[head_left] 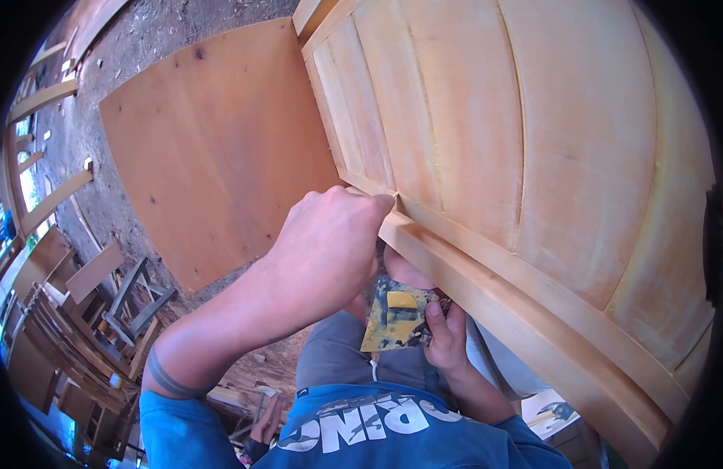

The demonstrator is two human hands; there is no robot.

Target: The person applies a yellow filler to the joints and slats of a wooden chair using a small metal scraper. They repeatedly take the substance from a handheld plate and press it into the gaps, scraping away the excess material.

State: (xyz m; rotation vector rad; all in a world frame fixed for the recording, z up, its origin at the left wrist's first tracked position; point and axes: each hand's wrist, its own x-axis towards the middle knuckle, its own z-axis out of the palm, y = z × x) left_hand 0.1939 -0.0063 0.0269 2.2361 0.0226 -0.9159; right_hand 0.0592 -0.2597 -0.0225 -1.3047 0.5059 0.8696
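Note:
My left hand (330, 227) reaches over the corner of a pale wooden panelled piece (471, 117), with its fingers closed and pressed at the frame rail (486, 281). What those fingers hold, if anything, is hidden. Lower down, beneath the rail, my right hand (447, 332) grips a flat, stained board (383, 338) by its edge, thumb on top. Yellow material (402, 299) lies on that board among dark smears. The panelled piece has long vertical boards with seams between them.
A reddish-brown wooden sheet (213, 148) lies on the dirt ground (154, 35) beyond my left arm. Wooden frames and slats (72, 344) are stacked at the far left. Part of another person's hand (267, 422) shows at the bottom.

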